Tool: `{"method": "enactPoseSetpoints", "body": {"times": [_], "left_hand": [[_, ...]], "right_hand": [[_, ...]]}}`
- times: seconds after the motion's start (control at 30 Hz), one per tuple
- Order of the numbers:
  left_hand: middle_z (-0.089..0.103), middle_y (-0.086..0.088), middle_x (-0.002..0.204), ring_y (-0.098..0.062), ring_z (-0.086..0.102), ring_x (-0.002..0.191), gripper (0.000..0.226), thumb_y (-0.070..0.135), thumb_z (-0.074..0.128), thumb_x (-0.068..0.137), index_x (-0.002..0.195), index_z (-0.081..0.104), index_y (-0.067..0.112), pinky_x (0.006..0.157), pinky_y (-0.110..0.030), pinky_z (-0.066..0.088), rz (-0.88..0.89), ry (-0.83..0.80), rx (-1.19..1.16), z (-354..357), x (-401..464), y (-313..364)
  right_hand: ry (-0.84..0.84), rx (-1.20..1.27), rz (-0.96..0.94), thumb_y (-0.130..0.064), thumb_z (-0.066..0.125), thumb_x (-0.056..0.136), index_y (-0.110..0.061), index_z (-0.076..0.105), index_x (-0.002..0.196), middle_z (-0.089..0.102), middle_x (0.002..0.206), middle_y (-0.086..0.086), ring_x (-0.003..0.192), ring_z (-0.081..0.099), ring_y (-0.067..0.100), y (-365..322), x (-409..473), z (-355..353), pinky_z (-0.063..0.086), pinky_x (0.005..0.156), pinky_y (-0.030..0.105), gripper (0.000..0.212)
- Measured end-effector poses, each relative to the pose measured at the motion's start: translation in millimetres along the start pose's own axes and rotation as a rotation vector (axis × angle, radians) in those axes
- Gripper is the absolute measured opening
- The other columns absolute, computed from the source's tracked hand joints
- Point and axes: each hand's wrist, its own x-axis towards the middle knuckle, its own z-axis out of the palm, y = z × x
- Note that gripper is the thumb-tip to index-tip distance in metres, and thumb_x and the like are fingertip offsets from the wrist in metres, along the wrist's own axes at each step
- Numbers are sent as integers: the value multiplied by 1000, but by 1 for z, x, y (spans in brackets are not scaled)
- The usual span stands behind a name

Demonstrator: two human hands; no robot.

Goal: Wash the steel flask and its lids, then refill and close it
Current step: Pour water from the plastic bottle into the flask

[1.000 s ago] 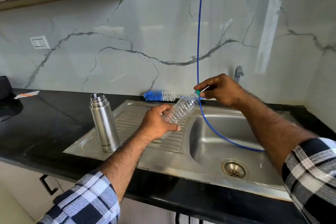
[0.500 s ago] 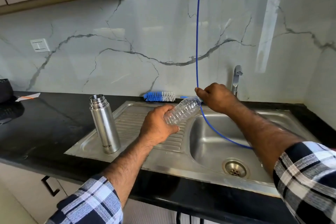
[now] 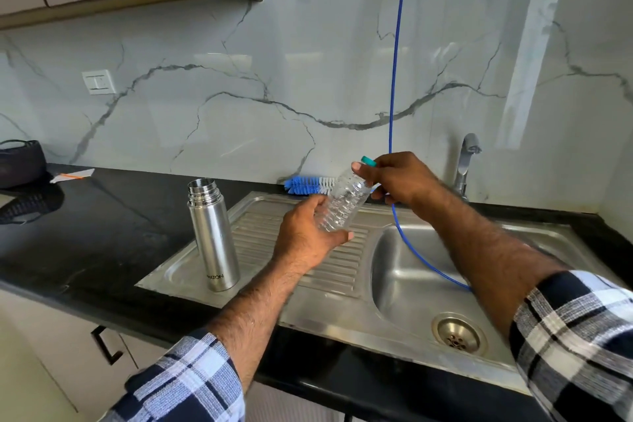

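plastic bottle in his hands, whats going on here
A person stands at a steel sink. The left hand grips a clear plastic bottle tilted over the drainboard, while the right hand pinches its teal cap. The steel flask stands upright and lidless on the drainboard, untouched. A bottle brush lies behind the sink.

There are two hands: the left hand (image 3: 308,233) near the centre and the right hand (image 3: 404,178) at about 1 o'clock from it. One steel flask (image 3: 213,236) stands without a lid at 9 o'clock from the left hand. One clear plastic bottle (image 3: 344,204) is between the hands, with one teal cap (image 3: 369,160) at its top. One blue and white bottle brush (image 3: 308,184) lies at 12 o'clock. One blue hose (image 3: 397,62) hangs down. One tap (image 3: 465,161) is at 2 o'clock, and the sink (image 3: 404,271) has one drain (image 3: 457,334) at 4 o'clock. One wall switch (image 3: 98,81) is at 10 o'clock.
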Motion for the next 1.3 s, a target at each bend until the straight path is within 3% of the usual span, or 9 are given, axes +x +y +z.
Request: {"method": "enactPoseSetpoints", "body": {"times": [0.17,0.27,0.37,0.57,0.73,0.87,0.97,1.13,1.3], "left_hand": [[65,9,129,-12,63,112,93,51,99,63,141,54,28,90,-32,57,-68,88,-39,-3,13,-20],[68,12,115,-10,67,101,73,46,99,64,123,60,31,81,-28,57,-140,198,-82,-5,25,-40],[68,12,107,-13,67,97,55,44,96,70,111,60,31,82,-33,58,-250,263,-139,-6,42,-55],[64,11,105,-12,65,95,35,35,83,87,109,56,30,65,-24,49,-430,385,-288,2,83,-73],[65,11,106,-2,61,87,29,28,79,91,111,58,27,60,-19,42,-539,475,-349,14,110,-102],[65,9,103,-9,64,87,26,24,77,91,110,59,26,62,-25,48,-607,531,-349,18,134,-126],[66,7,107,-10,64,89,29,25,76,92,116,60,22,62,-20,44,-623,559,-345,23,144,-137],[64,6,111,-13,66,95,36,28,77,91,120,57,23,69,-25,54,-575,540,-288,36,148,-142],[64,6,112,-9,64,92,39,29,79,90,122,57,23,64,-19,47,-555,530,-290,39,149,-142]], "right_hand": [[8,-32,-55,-45,84,89,-9,76,99,78,96,10,66,71,15,-19,31,12,63,64,31,38],[38,-52,-80,-42,84,90,-7,76,104,78,98,12,67,71,15,-30,62,26,64,67,32,38],[63,-37,-93,-42,87,87,-9,75,107,78,95,13,62,71,14,-39,101,47,63,63,32,41],[42,-105,-161,-45,88,84,-12,74,103,75,82,9,67,75,20,-48,173,103,61,57,31,41],[2,-249,-243,-62,84,75,-19,74,93,76,88,6,76,76,24,-34,229,158,65,78,47,48],[-50,-340,-270,-59,82,82,-18,75,101,75,92,1,84,73,20,-24,264,197,60,80,36,46],[-73,-409,-303,-59,81,85,-16,74,111,69,97,0,91,64,17,-17,282,217,45,75,29,50],[-114,-504,-320,-59,80,85,-14,73,114,67,102,1,92,60,17,-9,303,237,44,77,29,54],[-142,-555,-323,-60,80,85,-13,72,120,70,111,5,93,58,17,-5,309,247,42,78,29,59]]}}
